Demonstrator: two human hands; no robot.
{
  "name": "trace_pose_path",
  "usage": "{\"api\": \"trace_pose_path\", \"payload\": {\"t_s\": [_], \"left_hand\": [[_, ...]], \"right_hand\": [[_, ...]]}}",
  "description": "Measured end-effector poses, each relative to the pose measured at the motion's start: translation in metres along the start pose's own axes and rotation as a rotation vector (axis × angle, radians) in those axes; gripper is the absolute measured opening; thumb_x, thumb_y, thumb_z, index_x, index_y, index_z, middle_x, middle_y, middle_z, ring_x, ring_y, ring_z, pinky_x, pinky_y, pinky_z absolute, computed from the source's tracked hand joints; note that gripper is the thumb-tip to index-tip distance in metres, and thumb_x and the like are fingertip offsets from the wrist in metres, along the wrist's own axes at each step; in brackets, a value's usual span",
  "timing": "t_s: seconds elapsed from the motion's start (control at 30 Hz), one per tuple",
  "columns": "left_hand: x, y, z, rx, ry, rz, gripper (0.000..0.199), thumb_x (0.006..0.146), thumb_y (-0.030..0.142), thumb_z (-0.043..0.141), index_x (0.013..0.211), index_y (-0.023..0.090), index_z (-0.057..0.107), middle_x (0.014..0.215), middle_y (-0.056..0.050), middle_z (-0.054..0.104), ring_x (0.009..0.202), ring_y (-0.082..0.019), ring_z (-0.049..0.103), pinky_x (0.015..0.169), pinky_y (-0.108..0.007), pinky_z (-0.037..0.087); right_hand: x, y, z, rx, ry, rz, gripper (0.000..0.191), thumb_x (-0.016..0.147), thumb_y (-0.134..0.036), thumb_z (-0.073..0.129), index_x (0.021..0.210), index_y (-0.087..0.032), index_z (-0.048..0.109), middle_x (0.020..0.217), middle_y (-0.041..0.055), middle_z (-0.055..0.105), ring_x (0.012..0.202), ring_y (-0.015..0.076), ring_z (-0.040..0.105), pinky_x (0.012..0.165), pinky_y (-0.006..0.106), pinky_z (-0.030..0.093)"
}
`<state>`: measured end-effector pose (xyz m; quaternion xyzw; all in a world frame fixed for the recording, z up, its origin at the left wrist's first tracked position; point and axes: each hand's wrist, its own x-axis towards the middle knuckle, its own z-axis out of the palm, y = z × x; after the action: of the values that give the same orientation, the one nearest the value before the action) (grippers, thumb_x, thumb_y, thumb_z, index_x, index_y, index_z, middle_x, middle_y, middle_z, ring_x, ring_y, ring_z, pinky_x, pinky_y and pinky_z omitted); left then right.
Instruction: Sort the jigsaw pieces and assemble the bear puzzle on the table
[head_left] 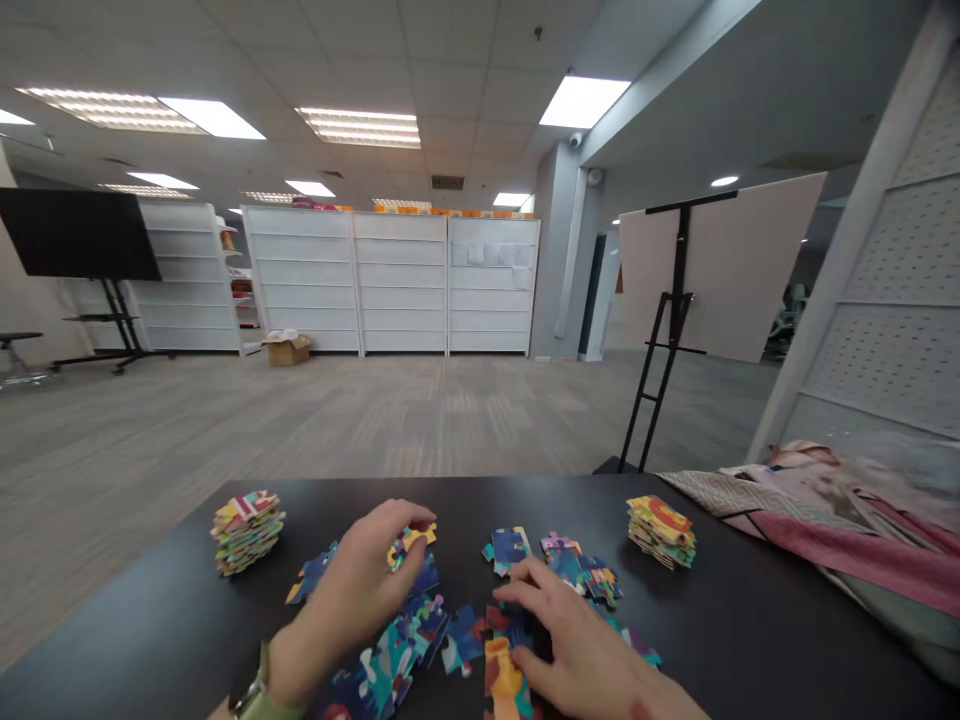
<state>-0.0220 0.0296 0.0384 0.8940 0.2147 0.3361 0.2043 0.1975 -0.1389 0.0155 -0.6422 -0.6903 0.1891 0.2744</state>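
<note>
Loose blue and teal puzzle pieces (390, 660) lie spread over the black table (135, 620). My left hand (367, 570) is over the left part of them, fingers curved and apart, beside a yellow piece (411, 540); its palm side is partly hidden. On the right, my right hand (562, 630) has its fingers spread, with the fingertips at an orange and dark red piece (502, 675). Near its index finger lies a blue piece (510, 550). More pieces (574, 568) sit beyond that hand.
One stack of puzzle pieces (247, 530) stands at the table's left, another stack (661, 530) at its right. Patterned cloth (847, 550) covers the right edge. Past the table are a black easel (660, 380), white shelves (401, 285) and a cardboard box (288, 350).
</note>
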Motion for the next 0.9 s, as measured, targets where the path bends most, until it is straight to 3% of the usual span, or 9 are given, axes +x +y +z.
{"api": "trace_pose_path", "payload": {"t_s": [0.2, 0.33, 0.47, 0.53, 0.7, 0.9], "left_hand": [[0.008, -0.03, -0.024, 0.039, -0.013, -0.059, 0.017, 0.097, 0.028, 0.051, 0.102, 0.021, 0.065, 0.093, -0.004, 0.07, 0.084, -0.019, 0.065, 0.077, -0.029, 0.048], [-0.006, -0.041, -0.018, 0.1, -0.231, -0.018, 0.018, 0.089, 0.026, 0.058, 0.105, 0.023, 0.066, 0.097, -0.003, 0.067, 0.09, -0.021, 0.062, 0.081, -0.03, 0.049], [-0.017, -0.063, -0.012, 0.098, -0.409, 0.054, 0.033, 0.083, 0.021, 0.065, 0.115, 0.027, 0.065, 0.12, -0.005, 0.065, 0.112, -0.025, 0.058, 0.102, -0.037, 0.043], [-0.016, -0.075, -0.014, 0.075, -0.403, 0.054, 0.035, 0.087, 0.018, 0.059, 0.119, 0.028, 0.065, 0.126, -0.005, 0.064, 0.116, -0.024, 0.057, 0.106, -0.038, 0.041], [-0.009, -0.086, -0.016, 0.105, -0.208, -0.003, 0.03, 0.092, 0.02, 0.053, 0.119, 0.023, 0.066, 0.122, -0.008, 0.065, 0.112, -0.024, 0.058, 0.1, -0.037, 0.045], [-0.007, -0.061, 0.026, 0.219, -0.194, -0.053, 0.041, 0.088, 0.025, 0.065, 0.129, 0.027, 0.065, 0.128, -0.007, 0.066, 0.12, -0.029, 0.054, 0.101, -0.042, 0.042]], "right_hand": [[0.001, -0.003, 0.0, -0.07, -0.127, -0.059, 0.018, 0.075, -0.018, 0.071, 0.092, -0.023, 0.073, 0.109, 0.0043, 0.063, 0.102, 0.0201, 0.061, 0.089, 0.029, 0.047], [0.001, 0.002, -0.002, -0.053, -0.172, -0.023, 0.022, 0.074, -0.019, 0.074, 0.096, -0.023, 0.072, 0.111, 0.0043, 0.065, 0.103, 0.0206, 0.06, 0.09, 0.03, 0.047], [0.002, 0.0, -0.012, -0.04, -0.167, -0.009, 0.028, 0.078, -0.016, 0.068, 0.104, -0.021, 0.073, 0.116, 0.0076, 0.066, 0.11, 0.0229, 0.059, 0.097, 0.034, 0.046], [0.002, -0.004, -0.016, -0.047, -0.179, -0.015, 0.033, 0.08, -0.015, 0.065, 0.111, -0.023, 0.072, 0.12, 0.0086, 0.066, 0.113, 0.0241, 0.058, 0.101, 0.036, 0.045], [0.004, -0.015, -0.016, -0.083, -0.185, -0.039, 0.037, 0.08, -0.013, 0.061, 0.112, -0.027, 0.074, 0.123, 0.0072, 0.065, 0.118, 0.0259, 0.057, 0.104, 0.037, 0.044], [0.008, -0.026, -0.005, -0.099, -0.246, -0.162, 0.037, 0.082, -0.014, 0.06, 0.113, -0.03, 0.073, 0.123, 0.0058, 0.067, 0.117, 0.0261, 0.058, 0.103, 0.036, 0.044]]}}
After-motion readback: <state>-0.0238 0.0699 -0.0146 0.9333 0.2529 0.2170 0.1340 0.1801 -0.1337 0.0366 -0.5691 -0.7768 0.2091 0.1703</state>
